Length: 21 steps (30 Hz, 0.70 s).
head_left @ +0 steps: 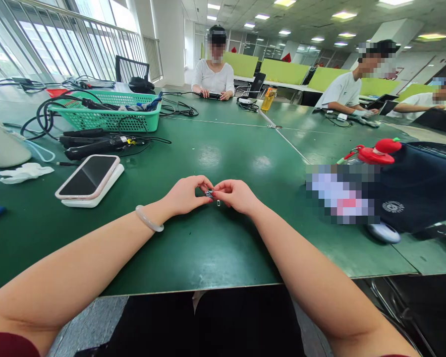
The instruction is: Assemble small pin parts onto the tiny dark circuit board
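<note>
Over the green table, my left hand pinches a small dark piece with silvery parts between thumb and fingers. From the other side my right hand meets it, thumb and fingertips closed at the same piece. The fingers cover much of it, so its kind cannot be made out. Just below the right fingertips is a tiny white, ring-like piece; whether it lies on the table or hangs from the fingers is unclear. A pale bangle circles my left wrist.
To the left are a phone on a white box, black handled devices, a crumpled tissue and a green basket with cables. A dark bag and a computer mouse lie right. Several people sit across the table.
</note>
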Available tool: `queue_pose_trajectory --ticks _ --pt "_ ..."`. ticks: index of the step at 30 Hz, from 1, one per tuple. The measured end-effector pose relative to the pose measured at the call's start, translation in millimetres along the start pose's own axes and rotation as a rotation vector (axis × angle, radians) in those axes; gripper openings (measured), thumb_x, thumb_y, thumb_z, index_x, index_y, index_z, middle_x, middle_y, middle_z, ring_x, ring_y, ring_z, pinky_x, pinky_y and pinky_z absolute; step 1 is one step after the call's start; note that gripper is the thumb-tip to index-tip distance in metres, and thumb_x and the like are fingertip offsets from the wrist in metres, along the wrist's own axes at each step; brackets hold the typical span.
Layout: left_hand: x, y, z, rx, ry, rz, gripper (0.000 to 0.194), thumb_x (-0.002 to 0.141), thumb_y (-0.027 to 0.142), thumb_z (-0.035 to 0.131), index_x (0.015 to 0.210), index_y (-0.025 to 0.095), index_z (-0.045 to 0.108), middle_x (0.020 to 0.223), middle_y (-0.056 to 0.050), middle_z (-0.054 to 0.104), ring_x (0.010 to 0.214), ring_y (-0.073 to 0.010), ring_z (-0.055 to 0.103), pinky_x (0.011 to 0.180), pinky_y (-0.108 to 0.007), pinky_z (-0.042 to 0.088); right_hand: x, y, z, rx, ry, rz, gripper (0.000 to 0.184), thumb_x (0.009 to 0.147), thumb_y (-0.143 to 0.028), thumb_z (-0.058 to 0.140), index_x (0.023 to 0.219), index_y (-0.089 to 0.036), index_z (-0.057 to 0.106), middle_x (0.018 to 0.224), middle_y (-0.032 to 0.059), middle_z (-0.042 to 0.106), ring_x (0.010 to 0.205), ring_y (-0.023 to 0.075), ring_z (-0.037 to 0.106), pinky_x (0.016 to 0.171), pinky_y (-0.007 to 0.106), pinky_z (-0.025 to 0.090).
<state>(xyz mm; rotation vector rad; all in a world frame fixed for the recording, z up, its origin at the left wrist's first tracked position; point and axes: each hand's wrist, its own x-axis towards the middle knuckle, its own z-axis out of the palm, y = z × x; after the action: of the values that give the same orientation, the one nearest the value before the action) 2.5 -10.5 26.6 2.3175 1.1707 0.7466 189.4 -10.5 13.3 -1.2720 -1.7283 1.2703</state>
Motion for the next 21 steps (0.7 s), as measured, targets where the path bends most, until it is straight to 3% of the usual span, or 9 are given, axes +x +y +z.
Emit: queue_pose_trajectory --ticks 12,17,21 --pt "0 -1 -0.2 -0.019 0.020 -0.087 0.023 0.069 0.036 0.064 0.086 0.021 0.061 0.085 -0.001 0.067 0.081 -0.0180 0.061 0.076 -0.031 0.045 0 1 -4 -0.165 0.061 -0.042 0.022 0.081 -0.030 0.053 0.090 -0.017 0.068 0.072 0.0004 0.067 0.043 0.0045 0.043 0.046 0.020 0.036" --pt "4 -19 0.0 0.039 0.170 -0.285 0.025 0.066 0.038 0.066 0.083 0.021 0.060 0.082 -0.002 0.067 0.077 -0.0190 0.061 0.071 -0.031 0.045 -3 1 0 -0.577 0.082 -0.229 0.011 0.075 -0.028 0.064 0.081 -0.022 0.070 0.078 0.0001 0.065 0.071 0.0108 0.055 0.067 0.023 0.042" --pt "6 -29 -0.1 0.037 0.180 -0.359 0.027 0.064 0.039 0.067 0.083 0.021 0.060 0.081 -0.002 0.067 0.073 -0.0186 0.061 0.067 -0.031 0.045 -4 -1 11 -0.795 0.034 -0.344 0.014 0.079 -0.029 0.062 0.090 -0.024 0.070 0.091 0.0017 0.063 0.078 0.0122 0.056 0.071 0.024 0.042"
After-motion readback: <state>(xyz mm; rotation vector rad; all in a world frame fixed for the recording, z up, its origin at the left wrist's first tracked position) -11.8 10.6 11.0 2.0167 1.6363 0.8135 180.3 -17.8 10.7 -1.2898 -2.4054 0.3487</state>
